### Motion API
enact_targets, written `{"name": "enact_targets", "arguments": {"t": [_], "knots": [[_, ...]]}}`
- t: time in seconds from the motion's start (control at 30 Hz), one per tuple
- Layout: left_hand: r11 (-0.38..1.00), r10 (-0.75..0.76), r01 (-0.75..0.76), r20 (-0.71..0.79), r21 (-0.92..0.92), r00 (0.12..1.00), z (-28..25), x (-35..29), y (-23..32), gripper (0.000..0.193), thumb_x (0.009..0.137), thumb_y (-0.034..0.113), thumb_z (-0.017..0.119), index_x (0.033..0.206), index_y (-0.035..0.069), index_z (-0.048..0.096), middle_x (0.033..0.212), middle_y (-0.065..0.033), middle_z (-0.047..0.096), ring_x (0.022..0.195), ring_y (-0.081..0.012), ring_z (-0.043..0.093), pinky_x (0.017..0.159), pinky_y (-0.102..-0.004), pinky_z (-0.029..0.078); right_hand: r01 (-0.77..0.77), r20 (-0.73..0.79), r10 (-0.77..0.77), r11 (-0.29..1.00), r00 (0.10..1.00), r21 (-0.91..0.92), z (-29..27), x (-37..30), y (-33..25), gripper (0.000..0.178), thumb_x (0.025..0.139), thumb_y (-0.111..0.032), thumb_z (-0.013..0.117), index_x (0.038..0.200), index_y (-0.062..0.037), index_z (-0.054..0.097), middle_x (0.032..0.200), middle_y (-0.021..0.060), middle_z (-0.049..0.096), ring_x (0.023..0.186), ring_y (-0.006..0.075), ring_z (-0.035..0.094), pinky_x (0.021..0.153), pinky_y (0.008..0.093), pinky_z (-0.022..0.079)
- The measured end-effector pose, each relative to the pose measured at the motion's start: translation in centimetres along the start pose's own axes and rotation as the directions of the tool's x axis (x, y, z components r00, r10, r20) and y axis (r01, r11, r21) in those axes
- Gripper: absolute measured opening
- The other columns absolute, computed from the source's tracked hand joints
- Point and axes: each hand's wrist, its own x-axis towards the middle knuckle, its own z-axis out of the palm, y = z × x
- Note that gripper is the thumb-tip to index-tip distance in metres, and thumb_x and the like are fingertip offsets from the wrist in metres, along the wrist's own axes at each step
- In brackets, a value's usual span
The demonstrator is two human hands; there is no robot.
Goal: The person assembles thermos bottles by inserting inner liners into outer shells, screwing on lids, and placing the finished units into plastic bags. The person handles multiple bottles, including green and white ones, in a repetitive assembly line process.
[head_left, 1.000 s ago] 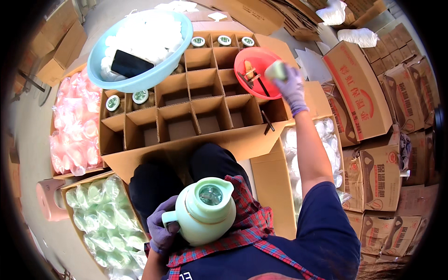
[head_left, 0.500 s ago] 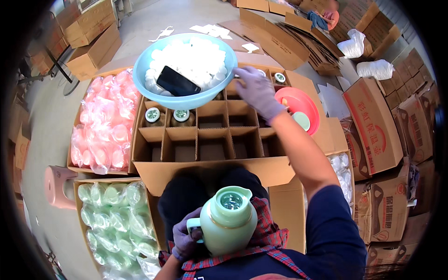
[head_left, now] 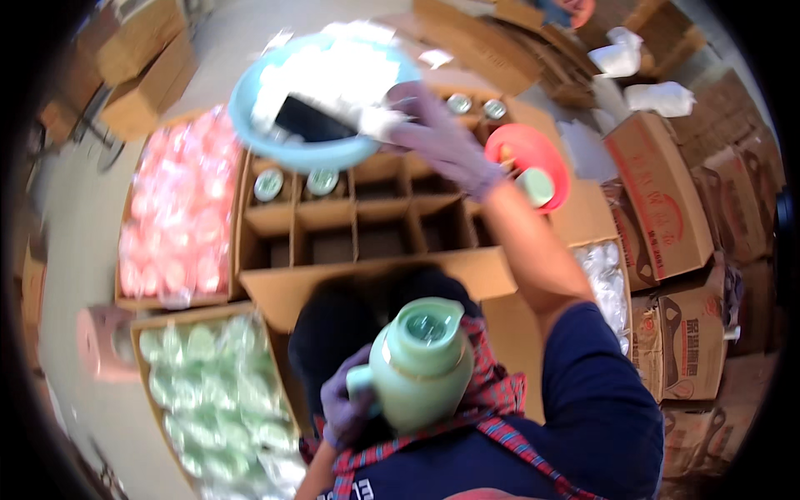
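Observation:
My left hand (head_left: 346, 404), in a purple glove, is closed round the handle of a mint-green thermos jug (head_left: 421, 367). The jug stands upright in my lap with its mouth uncovered. My gloved right hand (head_left: 433, 137) is over the near right rim of a light-blue basin (head_left: 292, 158). Between its fingers is a white plastic piece (head_left: 379, 123), blurred, like those heaped in the basin. A black phone (head_left: 312, 121) lies on the heap. Below the basin, a divided carton (head_left: 367, 275) holds several bottle-like liners with silvery-green tops (head_left: 268, 185).
A red bowl (head_left: 554, 158) with a green cup (head_left: 536, 187) sits right of the divided carton. Cartons of bagged pink parts (head_left: 175, 217) and bagged green parts (head_left: 212, 375) stand at left. Stacked cartons (head_left: 658, 208) line the right; a person (head_left: 575, 8) is at the far right.
My right hand has reached into the basin's right side and now pinches a white piece. The jug has shifted slightly up and right with my left hand. The whole view has tilted a little.

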Motion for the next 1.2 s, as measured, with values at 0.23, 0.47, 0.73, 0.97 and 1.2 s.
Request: {"name": "enact_targets", "arguments": {"t": [0.23, 0.47, 0.73, 0.97, 1.2], "knots": [[0.993, -0.073, 0.079, 0.074, -0.09, 0.995, 1.1, -0.7, 0.0, 0.052, 0.09, 0.04, 0.076, 0.116, -0.005, 0.071, 0.142, -0.0184, 0.057, 0.127, -0.0281, 0.057, 0.107, -0.0396, 0.045, 0.183, 0.224, -0.197, 0.98, 0.955, 0.079, 1.8, -20.6, -4.9, 0.048, 0.079, 0.001, 0.075, 0.124, -0.0022, 0.058, 0.123, 0.0168, 0.063, 0.115, 0.0308, 0.063, 0.097, 0.0384, 0.049], [0.999, -0.046, 0.048, 0.053, -0.023, 0.998, 1.5, -1.3, -0.2, 0.054, 0.091, 0.043, 0.074, 0.116, -0.004, 0.071, 0.14, -0.019, 0.059, 0.126, -0.0281, 0.058, 0.105, -0.04, 0.046, 0.293, 0.241, -0.286, 0.956, 0.927, 0.008, -1.0, -22.5, -3.8, 0.026, 0.082, 0.001, 0.073, 0.107, -0.0024, 0.065, 0.122, 0.0168, 0.065, 0.112, 0.0329, 0.064, 0.096, 0.0393, 0.05], [0.991, -0.084, 0.081, 0.027, 0.105, 0.996, 1.6, -1.1, -0.4, 0.054, 0.09, 0.046, 0.074, 0.109, -0.004, 0.073, 0.135, -0.0198, 0.062, 0.12, -0.0273, 0.061, 0.102, -0.0381, 0.047, 0.474, 0.33, -0.426, 0.877, 0.842, -0.076, -0.9, -20.3, -3.3, 0.02, 0.085, -0.012, 0.074, 0.101, -0.0052, 0.064, 0.107, 0.0131, 0.068, 0.102, 0.0333, 0.066, 0.101, 0.0488, 0.048], [0.99, -0.099, 0.106, -0.079, 0.09, 0.992, 1.9, -0.7, -0.2, 0.05, 0.09, 0.041, 0.074, 0.109, -0.005, 0.073, 0.131, -0.0187, 0.065, 0.115, -0.0246, 0.063, 0.099, -0.0369, 0.049, 0.518, 0.413, -0.334, 0.693, 0.847, -0.502, -6.7, -18.5, 0.9, 0.055, 0.096, -0.037, 0.066, 0.139, -0.0056, 0.057, 0.138, 0.0229, 0.054, 0.134, 0.0377, 0.047, 0.114, 0.0517, 0.034], [0.979, -0.179, 0.181, -0.035, 0.091, 0.983, 1.7, -0.7, 0.3, 0.063, 0.089, 0.041, 0.075, 0.126, -0.008, 0.065, 0.132, -0.0151, 0.064, 0.116, -0.0211, 0.062, 0.101, -0.0351, 0.048, -0.425, -0.397, 0.162, 0.463, 0.903, -0.778, -26.1, -16.8, 12.9, 0.073, 0.077, -0.04, 0.078, 0.139, -0.0077, 0.057, 0.14, 0.0285, 0.051, 0.125, 0.0423, 0.054, 0.111, 0.0481, 0.041]]}}
